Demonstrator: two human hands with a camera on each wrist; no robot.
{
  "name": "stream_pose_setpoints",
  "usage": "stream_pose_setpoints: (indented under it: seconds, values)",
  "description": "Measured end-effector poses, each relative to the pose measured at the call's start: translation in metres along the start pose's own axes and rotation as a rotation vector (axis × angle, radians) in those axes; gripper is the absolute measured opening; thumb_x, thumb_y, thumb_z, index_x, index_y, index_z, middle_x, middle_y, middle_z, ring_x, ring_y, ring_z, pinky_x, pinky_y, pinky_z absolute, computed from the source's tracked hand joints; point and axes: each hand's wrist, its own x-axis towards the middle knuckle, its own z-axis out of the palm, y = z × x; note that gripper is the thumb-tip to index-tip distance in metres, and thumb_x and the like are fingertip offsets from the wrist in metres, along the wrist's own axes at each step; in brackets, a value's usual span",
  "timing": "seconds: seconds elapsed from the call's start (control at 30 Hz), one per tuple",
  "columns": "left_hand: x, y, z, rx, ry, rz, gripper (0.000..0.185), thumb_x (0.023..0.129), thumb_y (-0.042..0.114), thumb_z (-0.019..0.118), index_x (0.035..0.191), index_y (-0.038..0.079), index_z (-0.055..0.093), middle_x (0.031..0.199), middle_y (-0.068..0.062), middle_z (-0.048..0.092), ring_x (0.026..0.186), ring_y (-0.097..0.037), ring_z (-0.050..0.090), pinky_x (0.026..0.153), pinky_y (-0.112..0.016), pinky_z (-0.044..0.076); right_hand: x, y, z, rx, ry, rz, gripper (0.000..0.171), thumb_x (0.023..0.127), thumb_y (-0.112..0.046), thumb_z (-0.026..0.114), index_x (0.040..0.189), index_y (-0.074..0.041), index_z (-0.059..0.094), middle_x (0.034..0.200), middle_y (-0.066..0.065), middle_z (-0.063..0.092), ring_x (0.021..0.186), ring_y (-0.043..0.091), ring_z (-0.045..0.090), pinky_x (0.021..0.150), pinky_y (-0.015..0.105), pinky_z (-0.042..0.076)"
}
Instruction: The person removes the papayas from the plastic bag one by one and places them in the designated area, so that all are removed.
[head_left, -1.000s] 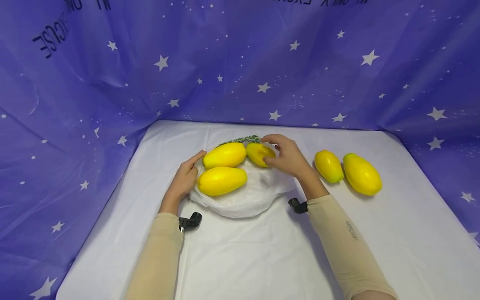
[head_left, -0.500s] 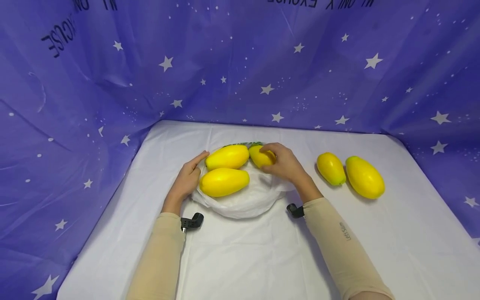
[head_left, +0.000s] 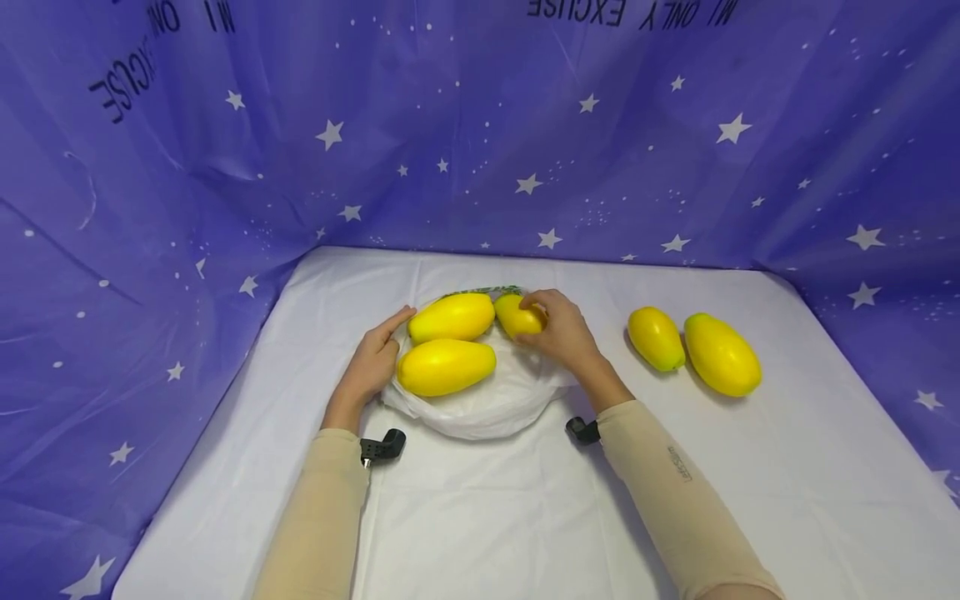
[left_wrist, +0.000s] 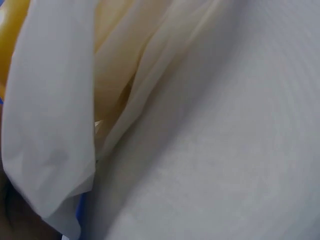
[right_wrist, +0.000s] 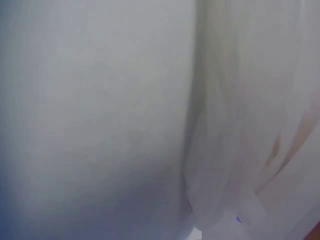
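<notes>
My right hand (head_left: 562, 332) holds a small yellow papaya (head_left: 512, 315), fingers over its far side and thumb at its near side. The fruit lies at the right back of a white plastic bag (head_left: 480, 423), whose far edge has a green pattern. Two larger yellow papayas sit to its left, a back one (head_left: 453, 317) and a front one (head_left: 447, 367). My left hand (head_left: 373, 358) rests at the bag's left side, index finger straight along the back papaya's end. Part of that hand is hidden behind bag folds (left_wrist: 50, 115) in the left wrist view.
Two more yellow papayas lie on the white cloth to the right, a smaller one (head_left: 656, 337) and a bigger one (head_left: 722, 354). Blue star-printed sheeting (head_left: 450, 125) rises behind the table (head_left: 480, 517) and on both sides. The right wrist view shows mostly bag plastic (right_wrist: 250, 125).
My right hand has moved slightly toward me and left, and its fingers have come further round the small papaya. My left hand stays at the bag's side.
</notes>
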Motion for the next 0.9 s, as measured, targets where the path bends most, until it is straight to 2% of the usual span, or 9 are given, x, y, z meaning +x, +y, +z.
stream_pose_setpoints:
  seconds: [0.13, 0.37, 0.6, 0.9]
  values:
    - [0.000, 0.001, 0.001, 0.011, -0.004, -0.005, 0.057, 0.097, -0.003, 0.030, 0.149, 0.017, 0.042, 0.157, -0.001, 0.031, 0.145, -0.021, 0.021, 0.119, -0.043, 0.014, -0.009, 0.001, -0.004, 0.014, 0.026, -0.032, 0.047, 0.072, -0.019, 0.086, 0.113, -0.013, 0.064, 0.127, 0.008, 0.058, 0.114, 0.029, 0.055, 0.099, 0.043, 0.047]
    - [-0.001, 0.002, 0.000, 0.029, 0.001, 0.001, 0.059, 0.096, -0.003, 0.031, 0.149, 0.021, 0.043, 0.156, 0.000, 0.032, 0.145, -0.022, 0.022, 0.119, -0.043, 0.014, -0.025, -0.009, -0.022, 0.031, 0.093, -0.063, 0.049, 0.072, -0.021, 0.086, 0.115, -0.016, 0.063, 0.125, 0.003, 0.058, 0.110, 0.025, 0.055, 0.092, 0.043, 0.050]
    - [0.000, 0.000, 0.000, 0.039, 0.003, 0.013, 0.058, 0.097, -0.002, 0.030, 0.149, 0.019, 0.042, 0.156, -0.002, 0.032, 0.145, -0.023, 0.022, 0.119, -0.044, 0.014, -0.040, -0.012, -0.049, 0.069, 0.192, -0.061, 0.049, 0.071, -0.018, 0.088, 0.115, -0.015, 0.064, 0.123, 0.003, 0.058, 0.104, 0.027, 0.054, 0.088, 0.046, 0.052]
    - [-0.002, 0.001, 0.003, 0.044, 0.003, 0.016, 0.057, 0.097, -0.001, 0.030, 0.150, 0.018, 0.041, 0.156, 0.002, 0.032, 0.145, -0.022, 0.022, 0.118, -0.044, 0.014, -0.054, 0.002, -0.089, 0.093, 0.361, -0.062, 0.049, 0.068, -0.011, 0.088, 0.111, -0.012, 0.066, 0.119, 0.004, 0.061, 0.104, 0.024, 0.055, 0.086, 0.042, 0.049]
